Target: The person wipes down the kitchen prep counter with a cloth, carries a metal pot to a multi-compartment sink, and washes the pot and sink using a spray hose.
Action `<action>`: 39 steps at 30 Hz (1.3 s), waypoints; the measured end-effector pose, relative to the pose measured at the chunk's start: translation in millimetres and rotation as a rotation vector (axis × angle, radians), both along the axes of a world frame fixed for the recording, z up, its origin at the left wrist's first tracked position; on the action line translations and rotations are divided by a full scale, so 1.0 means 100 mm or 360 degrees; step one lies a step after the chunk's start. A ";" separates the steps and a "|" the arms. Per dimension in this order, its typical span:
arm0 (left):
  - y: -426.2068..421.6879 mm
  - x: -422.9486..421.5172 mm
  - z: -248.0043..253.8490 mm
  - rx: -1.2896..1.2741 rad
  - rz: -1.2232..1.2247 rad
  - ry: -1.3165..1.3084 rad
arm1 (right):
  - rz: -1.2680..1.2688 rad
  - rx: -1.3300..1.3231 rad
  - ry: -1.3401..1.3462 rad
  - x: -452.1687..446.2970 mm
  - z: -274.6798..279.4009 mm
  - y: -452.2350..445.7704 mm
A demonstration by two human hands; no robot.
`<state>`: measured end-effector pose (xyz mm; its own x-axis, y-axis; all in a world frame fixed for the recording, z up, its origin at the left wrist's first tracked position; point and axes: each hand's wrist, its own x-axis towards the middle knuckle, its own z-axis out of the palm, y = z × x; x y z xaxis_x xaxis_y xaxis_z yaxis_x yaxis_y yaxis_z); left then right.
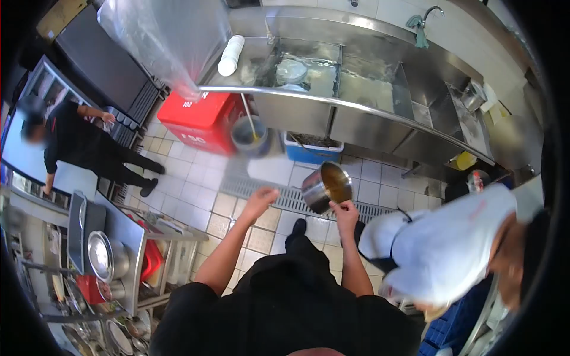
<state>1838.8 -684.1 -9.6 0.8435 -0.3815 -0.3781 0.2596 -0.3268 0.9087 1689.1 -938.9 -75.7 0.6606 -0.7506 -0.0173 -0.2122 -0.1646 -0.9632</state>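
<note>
My right hand [346,215] is closed on the near side of a deep steel pot [316,191]. The pot is tilted, its mouth turned to the right, and its inside looks brownish. Whether the hand grips the rim or a handle is hard to make out. My left hand [259,203] is held in the air to the left of the pot, apart from it. Its fingers are loosely bent and stretched toward the pot, with nothing visible in them. Beneath both hands run a floor drain grate [291,199] and pale tiles.
Ahead stands a steel sink counter [362,121] with water in its basins. A red bin [199,121], a grey bucket [249,139] and a blue crate [312,153] line its foot. One person [451,243] is close on my right; another [77,136] stands left, beyond a cart [127,237].
</note>
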 end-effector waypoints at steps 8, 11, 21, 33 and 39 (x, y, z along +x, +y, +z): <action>-0.38 2.52 0.91 0.0120 -0.0032 -0.0305 | -0.0317 0.0131 -0.0424 1.22 0.45 -1.36; -0.75 3.46 1.44 -0.0053 0.0143 -0.0452 | -0.0401 0.0076 -0.0350 1.36 0.75 -1.68; -2.24 7.64 2.84 0.0101 0.0507 -0.1267 | -0.1153 0.0128 -0.0298 1.61 0.33 -2.37; -3.70 9.76 3.32 -0.0080 0.0551 -0.2264 | -0.1592 0.0104 -0.0168 1.96 0.77 -2.96; -4.08 9.68 3.82 -0.0387 0.0581 -0.2135 | -0.1438 0.0094 -0.0263 2.30 0.97 -3.34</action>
